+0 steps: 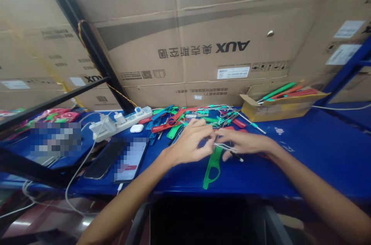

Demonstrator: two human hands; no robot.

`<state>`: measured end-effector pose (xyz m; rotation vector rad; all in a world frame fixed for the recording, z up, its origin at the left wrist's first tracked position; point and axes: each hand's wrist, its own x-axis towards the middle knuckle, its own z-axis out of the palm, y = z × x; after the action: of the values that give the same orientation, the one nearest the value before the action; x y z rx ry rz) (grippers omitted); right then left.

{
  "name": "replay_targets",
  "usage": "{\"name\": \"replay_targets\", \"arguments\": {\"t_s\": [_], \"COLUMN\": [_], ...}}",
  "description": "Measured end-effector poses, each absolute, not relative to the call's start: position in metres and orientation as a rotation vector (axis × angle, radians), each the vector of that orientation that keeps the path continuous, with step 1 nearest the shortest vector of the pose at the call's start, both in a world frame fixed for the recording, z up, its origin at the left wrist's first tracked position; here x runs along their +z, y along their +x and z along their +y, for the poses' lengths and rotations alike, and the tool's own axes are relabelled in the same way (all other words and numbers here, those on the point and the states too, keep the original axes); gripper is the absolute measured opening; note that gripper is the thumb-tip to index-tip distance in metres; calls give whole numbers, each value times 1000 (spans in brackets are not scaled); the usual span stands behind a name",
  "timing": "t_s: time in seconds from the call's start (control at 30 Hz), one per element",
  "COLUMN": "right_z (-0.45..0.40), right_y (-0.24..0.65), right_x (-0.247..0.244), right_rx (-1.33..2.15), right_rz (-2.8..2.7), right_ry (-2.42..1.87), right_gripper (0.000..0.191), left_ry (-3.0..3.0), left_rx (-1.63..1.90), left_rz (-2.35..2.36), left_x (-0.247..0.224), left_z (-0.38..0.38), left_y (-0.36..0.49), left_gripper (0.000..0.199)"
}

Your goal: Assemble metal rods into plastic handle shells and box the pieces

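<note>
Both hands meet over the front middle of the blue table. My left hand (193, 140) is closed in a pinch, thumb against fingers, at the left end of a thin white cord (224, 146). That cord runs across to my right hand (243, 142), whose fingers are bent around it. A small dark tip (238, 157) shows below the right fingers. Under the hands is a flat green plastic piece (214, 167) with a ring-shaped opening; whether it is joined to the cord cannot be seen. Just beyond lies a pile of red, blue and green plastic pieces (174, 121) with cords and metal rods.
A cardboard box (275, 111) with coloured pieces stands at the back right. On the left are a power strip (127, 121) with chargers, a white earbud case (136, 128) and two phones (131, 160). A large carton (203, 44) walls off the back; a black post (95, 40) rises at left.
</note>
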<state>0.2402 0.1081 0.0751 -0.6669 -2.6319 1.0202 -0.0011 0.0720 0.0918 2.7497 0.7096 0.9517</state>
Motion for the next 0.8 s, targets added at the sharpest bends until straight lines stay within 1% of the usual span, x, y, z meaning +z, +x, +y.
{"name": "replay_targets", "arguments": {"t_s": [0.03,0.13,0.17,0.33,0.37,0.47,0.53,0.6,0.73,0.8], "right_z": [102,82,76,48,43,28,21,16,14,15], "right_y": [241,237,234,225,224,224,225,224,220,218], "right_x": [73,58,53,38,37,31,24,16,3,-1], "right_rx": [929,695,612,267,229,234,287,315,281,261], "right_rz": [-2722,-2815,-2802,-2684,-2646,-2454,-2308,-2186,-2082,-2112], "right_ry": [-659,-783,-851,-1074,-1100,-1122,-1093,-1060,-1023,-1006], "right_gripper": [27,17,17,17,20,43,49,44,15,12], "left_ry": [2716,2650,2642,2578,2561,2515,2488,2457,2412,2416], "left_rx": [947,971,982,1034,1039,1031,1009,984,959,937], "left_rz": [758,883,918,1072,1082,1089,1114,1156,1211,1218], "left_x": [92,87,85,76,74,66,59,50,35,29], "left_z": [67,48,42,22,20,19,21,23,26,25], "left_y": [-6,-19,-23,-36,-37,-40,-40,-40,-40,-42], "left_gripper": [6,5,3,10,11,13,14,14,13,14]}}
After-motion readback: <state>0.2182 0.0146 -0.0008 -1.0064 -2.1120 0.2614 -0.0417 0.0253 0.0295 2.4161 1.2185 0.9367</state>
